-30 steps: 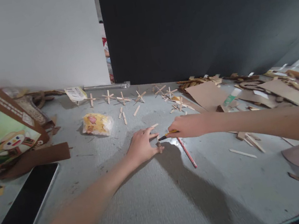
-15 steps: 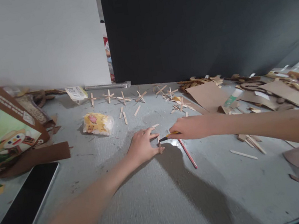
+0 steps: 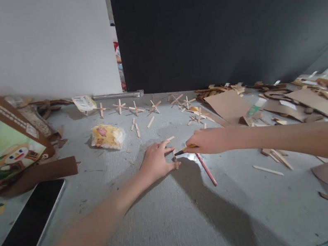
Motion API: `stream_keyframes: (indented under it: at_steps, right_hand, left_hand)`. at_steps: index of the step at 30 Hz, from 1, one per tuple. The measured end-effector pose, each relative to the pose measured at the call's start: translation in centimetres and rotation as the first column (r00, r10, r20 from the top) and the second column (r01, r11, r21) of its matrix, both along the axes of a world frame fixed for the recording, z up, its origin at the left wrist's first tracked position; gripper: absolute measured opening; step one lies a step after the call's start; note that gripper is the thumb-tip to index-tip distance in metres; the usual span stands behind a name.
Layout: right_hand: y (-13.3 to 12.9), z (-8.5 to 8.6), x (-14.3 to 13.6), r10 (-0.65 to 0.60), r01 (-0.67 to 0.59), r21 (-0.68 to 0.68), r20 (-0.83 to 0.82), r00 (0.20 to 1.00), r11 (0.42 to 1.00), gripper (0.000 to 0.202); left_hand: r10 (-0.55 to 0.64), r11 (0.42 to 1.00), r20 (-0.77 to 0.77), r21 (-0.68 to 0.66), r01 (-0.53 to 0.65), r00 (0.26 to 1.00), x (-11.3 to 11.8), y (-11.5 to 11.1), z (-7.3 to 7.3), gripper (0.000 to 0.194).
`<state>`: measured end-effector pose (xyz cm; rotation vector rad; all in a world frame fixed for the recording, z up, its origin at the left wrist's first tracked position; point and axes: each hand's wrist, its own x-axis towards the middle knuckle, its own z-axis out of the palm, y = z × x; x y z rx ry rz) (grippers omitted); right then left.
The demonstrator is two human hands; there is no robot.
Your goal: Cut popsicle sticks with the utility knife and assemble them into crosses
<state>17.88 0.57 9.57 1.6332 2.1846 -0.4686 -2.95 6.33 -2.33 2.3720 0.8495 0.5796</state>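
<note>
My left hand (image 3: 156,160) rests on the grey surface, thumb and fingers pinching the two ends of a short wooden craft stick (image 3: 174,154) held in line away from me. My right hand (image 3: 206,140) is closed around a craft knife (image 3: 183,150) with a yellow handle and a dark front end. The knife's tip meets the stick near its closer end, between my left thumb and fingers. Just beyond my left fingertips lies another stick piece (image 3: 169,139). A red pencil (image 3: 206,169) lies beneath and in front of my right hand.
Crossed stick pieces (image 3: 135,109) stand in a row at the back. A yellow plastic packet (image 3: 108,136) lies left of centre, a phone (image 3: 28,223) at far left beside a printed bag (image 3: 5,137). Cardboard scraps (image 3: 228,106) and loose sticks (image 3: 268,170) lie on the right.
Almost nothing differs. Both hands keep their places, and the knife tip stays at the stick.
</note>
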Motion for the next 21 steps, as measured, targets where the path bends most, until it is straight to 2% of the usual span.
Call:
stream_keyframes:
  at_steps: [4, 14, 21]
  right_hand:
    - [0.11, -0.29, 0.22, 0.006, -0.006, 0.014, -0.004, 1.000, 1.000, 0.050]
    - [-0.29, 0.49, -0.46, -0.001, 0.001, 0.000, 0.032, 0.999, 1.000, 0.047]
    - [-0.34, 0.63, -0.74, 0.046, -0.050, 0.030, 0.104, 0.993, 0.998, 0.045]
  left_hand:
    - [0.002, 1.000, 0.007, 0.009, -0.002, 1.000, -0.03, -0.01, -0.01, 0.088]
    - [0.007, 1.000, 0.007, -0.007, -0.007, 1.000, -0.02, -0.19, 0.35, 0.090]
    - [0.005, 1.000, 0.002, -0.007, -0.005, 1.000, -0.01, -0.18, 0.27, 0.090]
